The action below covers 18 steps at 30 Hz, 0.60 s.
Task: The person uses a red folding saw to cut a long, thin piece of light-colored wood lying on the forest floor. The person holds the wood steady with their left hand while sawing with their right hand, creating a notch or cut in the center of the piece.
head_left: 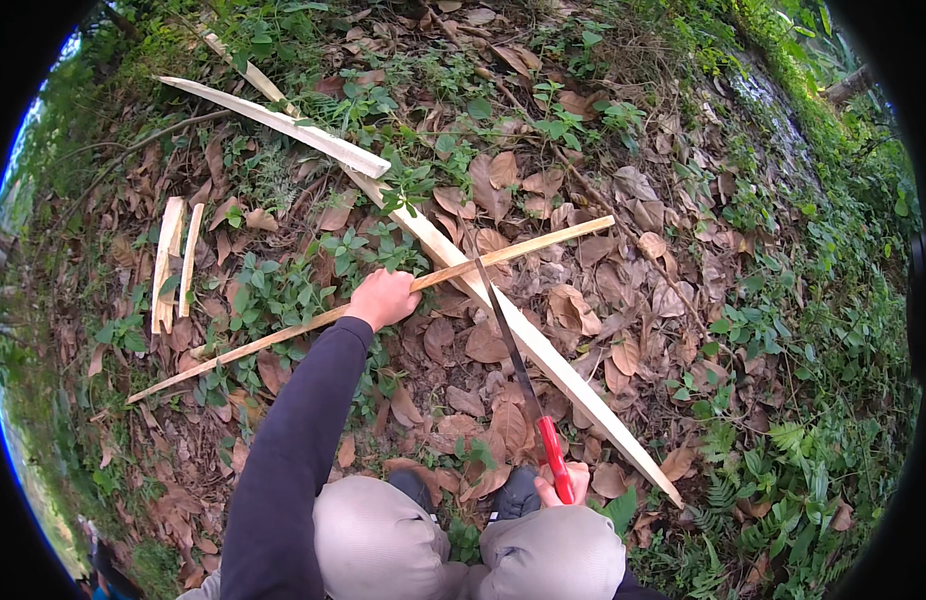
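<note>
My left hand (384,298) is closed around a thin wooden strip (313,322), which runs from the lower left up to the right. That strip lies across a wider pale board (573,384) stretched slantwise over the ground. Near my right knee, my right hand (565,484) is wrapped round the red handle of a hand saw (515,362). The saw's dark, narrow blade points away from me. Its far end meets the strip just right of my left hand, where strip and board cross. Whether the teeth have cut into the wood cannot be made out.
Another pale board (278,122) rests at the upper left, over the far part of the long one. Two short wood pieces (169,265) lie farther left. Dry brown leaves (488,340) and low green plants (783,450) cover the ground. My dark shoes (517,494) are close below the saw.
</note>
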Available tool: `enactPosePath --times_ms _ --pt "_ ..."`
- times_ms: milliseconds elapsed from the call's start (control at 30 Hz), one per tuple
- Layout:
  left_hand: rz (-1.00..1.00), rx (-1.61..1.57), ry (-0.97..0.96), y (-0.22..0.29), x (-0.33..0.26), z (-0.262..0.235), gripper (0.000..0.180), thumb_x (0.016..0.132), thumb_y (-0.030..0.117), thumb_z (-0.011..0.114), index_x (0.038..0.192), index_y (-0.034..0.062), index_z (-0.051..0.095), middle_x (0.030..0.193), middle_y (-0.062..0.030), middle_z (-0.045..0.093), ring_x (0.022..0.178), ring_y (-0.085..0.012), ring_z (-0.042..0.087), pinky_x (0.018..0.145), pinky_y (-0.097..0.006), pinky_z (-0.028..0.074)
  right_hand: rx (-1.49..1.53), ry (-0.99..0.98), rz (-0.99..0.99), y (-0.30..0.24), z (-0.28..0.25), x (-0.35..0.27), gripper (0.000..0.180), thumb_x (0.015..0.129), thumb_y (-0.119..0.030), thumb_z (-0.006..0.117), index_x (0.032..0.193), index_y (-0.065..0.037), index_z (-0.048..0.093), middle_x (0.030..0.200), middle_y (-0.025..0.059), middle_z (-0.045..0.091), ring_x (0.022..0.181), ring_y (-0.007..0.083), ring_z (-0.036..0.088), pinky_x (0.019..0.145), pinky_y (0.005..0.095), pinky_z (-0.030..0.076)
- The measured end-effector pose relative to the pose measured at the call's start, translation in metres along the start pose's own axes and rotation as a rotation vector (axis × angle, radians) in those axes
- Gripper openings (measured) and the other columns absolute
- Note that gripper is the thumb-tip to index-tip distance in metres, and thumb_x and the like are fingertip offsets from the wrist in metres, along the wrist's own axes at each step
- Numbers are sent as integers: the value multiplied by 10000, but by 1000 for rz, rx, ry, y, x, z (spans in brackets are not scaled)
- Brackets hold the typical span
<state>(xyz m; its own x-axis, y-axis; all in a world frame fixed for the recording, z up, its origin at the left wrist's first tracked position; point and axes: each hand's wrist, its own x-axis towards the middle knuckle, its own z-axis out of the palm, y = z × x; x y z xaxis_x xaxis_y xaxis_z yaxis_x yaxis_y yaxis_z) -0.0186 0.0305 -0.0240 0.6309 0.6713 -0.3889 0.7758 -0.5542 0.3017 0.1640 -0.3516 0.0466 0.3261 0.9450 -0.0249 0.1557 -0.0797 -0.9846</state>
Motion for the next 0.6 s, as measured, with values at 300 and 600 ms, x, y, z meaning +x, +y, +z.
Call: enactPosePath --times_ms 300,600 --pt "4 34 17 -10 9 -1 284 867 304 639 887 24 682 882 -220 695 874 -405 674 841 -499 535 -96 12 -32 11 39 116 331 749 -74 693 561 -65 421 465 66 410 364 207 432 419 345 319" --pt "24 -5 49 -8 7 -1 284 856 289 629 867 8 666 882 -232 694 867 -425 672 834 -500 542 -123 2 -36 -1 7 18 292 663 -36 689 545 -87 426 476 62 400 369 244 441 416 378 328"
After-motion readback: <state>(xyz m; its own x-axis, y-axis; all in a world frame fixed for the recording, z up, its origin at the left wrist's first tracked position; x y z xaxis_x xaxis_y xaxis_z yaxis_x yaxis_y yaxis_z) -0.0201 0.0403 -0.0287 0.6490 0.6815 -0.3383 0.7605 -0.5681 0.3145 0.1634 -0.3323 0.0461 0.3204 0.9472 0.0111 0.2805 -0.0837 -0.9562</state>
